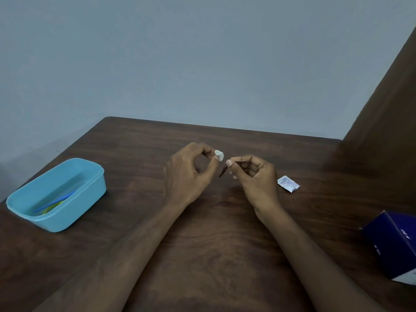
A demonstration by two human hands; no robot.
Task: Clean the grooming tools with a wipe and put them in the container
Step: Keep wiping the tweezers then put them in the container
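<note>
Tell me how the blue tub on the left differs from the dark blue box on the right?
The tub is light blue, open-topped with rounded corners, and stands wholly in view; the box is dark navy, closed, sharp-edged and cut off by the picture's edge. The tub holds blue and yellow-green items; the box's contents are hidden. Both rest on the wooden table, untouched by either hand.

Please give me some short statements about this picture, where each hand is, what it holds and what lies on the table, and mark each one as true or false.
1. The left hand pinches a small white wipe. True.
2. The right hand is empty. False: it holds a thin pair of tweezers, tips pointing down.
3. The blue container stands on the person's right side. False: it is at the left of the table.
4. The container already holds something. True: blue and yellow-green items lie inside.
5. A torn white sachet lies on the table right of the right hand. True.
6. The wipe is touching the tweezers. False: a small gap separates them.
</note>
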